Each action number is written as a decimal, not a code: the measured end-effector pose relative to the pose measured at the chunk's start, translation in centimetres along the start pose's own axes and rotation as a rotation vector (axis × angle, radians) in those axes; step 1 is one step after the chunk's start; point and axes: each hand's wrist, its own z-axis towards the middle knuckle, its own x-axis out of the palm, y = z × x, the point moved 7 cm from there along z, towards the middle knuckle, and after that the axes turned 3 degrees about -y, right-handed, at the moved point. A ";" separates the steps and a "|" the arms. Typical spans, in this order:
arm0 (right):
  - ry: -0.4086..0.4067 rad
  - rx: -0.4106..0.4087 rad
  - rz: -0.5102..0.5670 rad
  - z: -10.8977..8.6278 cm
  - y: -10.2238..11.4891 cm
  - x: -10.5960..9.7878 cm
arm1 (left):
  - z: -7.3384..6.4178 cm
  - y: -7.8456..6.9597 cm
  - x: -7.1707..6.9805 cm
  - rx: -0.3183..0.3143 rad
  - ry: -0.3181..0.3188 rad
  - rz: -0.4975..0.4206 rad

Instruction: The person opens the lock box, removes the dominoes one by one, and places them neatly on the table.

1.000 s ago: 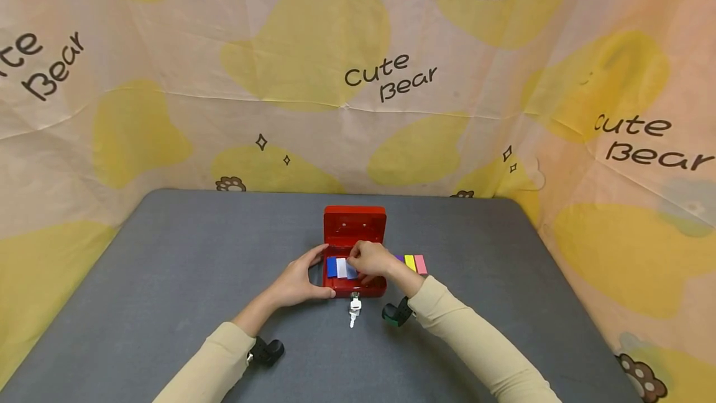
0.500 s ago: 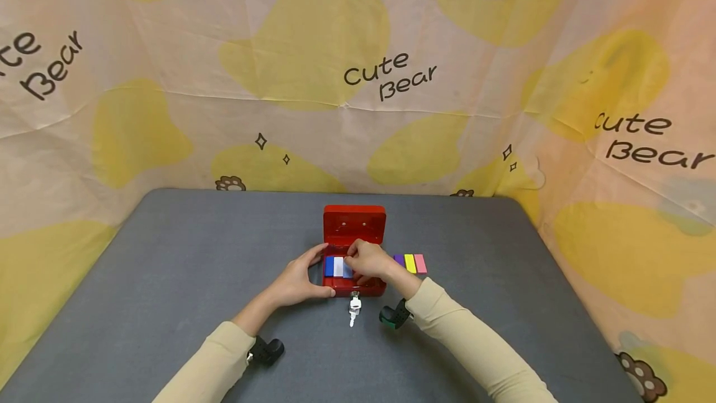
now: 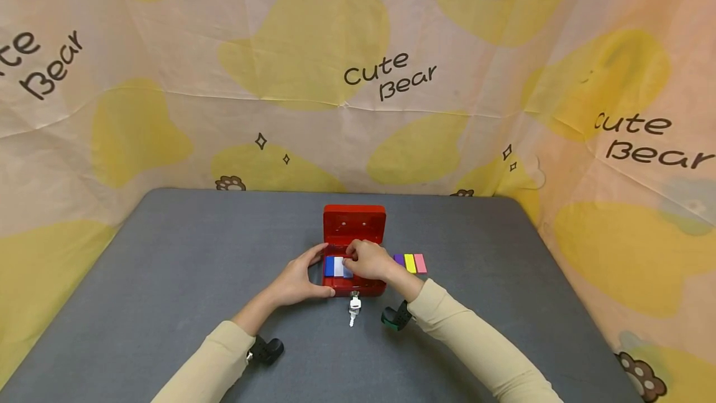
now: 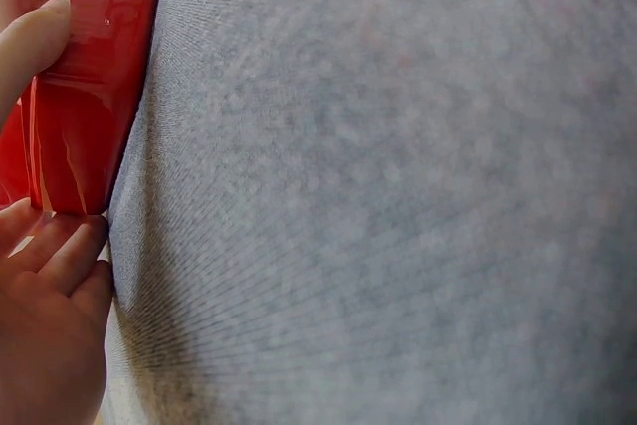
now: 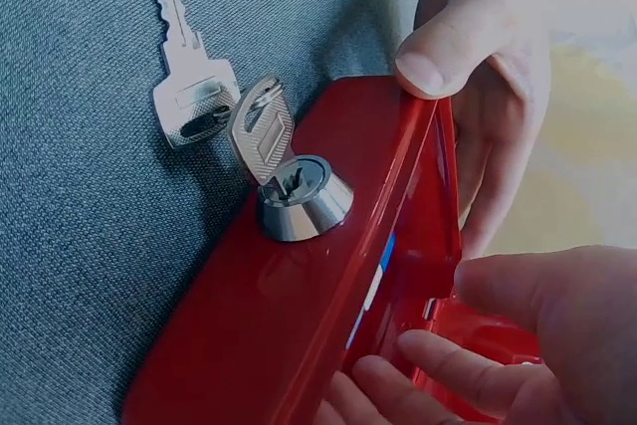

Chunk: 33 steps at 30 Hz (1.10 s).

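A red cash box (image 3: pixel 355 224) stands on the table with its lid up. My left hand (image 3: pixel 296 280) grips its left side, thumb at the front corner and fingers along the side and back. A blue bar (image 3: pixel 329 266), a white bar (image 3: pixel 338 267) and a light blue bar (image 3: pixel 348 272) lie side by side in the box. My right hand (image 3: pixel 369 260) reaches into it, fingertips at the light blue bar. In the right wrist view, its thumb and fingers (image 5: pixel 448 355) are apart, with nothing visible between them. The hand hides the box's right interior.
A key (image 5: pixel 261 136) sits in the front lock (image 5: pixel 304 201), and a second key (image 5: pixel 189 87) lies on the table before it. To the right of the box are a purple bar (image 3: pixel 399 259), a yellow bar (image 3: pixel 410 263) and a pink bar (image 3: pixel 421 264). A printed cloth (image 3: pixel 313 48) hangs behind the table.
The light blue bar has slid slightly left against the white one, and the right hand has shifted a little left with it. The left hand stays on the box.
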 end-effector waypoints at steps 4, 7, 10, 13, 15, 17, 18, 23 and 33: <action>-0.024 -0.051 0.002 0.1 0.3 0.0 | 0.0 0.0 0.0 0.002 -0.001 0.000; -0.029 -0.111 0.002 0.1 0.7 0.1 | 0.0 -0.1 -0.1 0.007 -0.002 -0.002; -0.011 -0.178 -0.009 0.1 1.1 0.5 | 0.0 -0.1 -0.1 0.009 -0.002 -0.002; 0.007 -0.241 -0.021 0.2 1.5 0.9 | -0.1 -0.3 -0.1 0.024 -0.007 0.000; 0.006 -0.277 -0.035 0.2 1.8 1.0 | -0.1 -0.3 -0.1 0.030 -0.009 0.005; 0.000 -0.308 -0.054 0.2 2.1 1.2 | -0.1 -0.3 -0.1 0.035 -0.010 0.005; -0.002 -0.316 -0.065 0.2 2.1 1.2 | -0.1 -0.3 -0.1 0.032 -0.009 0.007; -0.009 -0.314 -0.113 0.3 2.1 1.6 | -0.1 -0.3 -0.1 0.034 -0.011 0.003; -0.086 -0.343 -0.281 0.3 2.4 2.0 | -0.1 -0.3 -0.1 0.031 -0.008 -0.011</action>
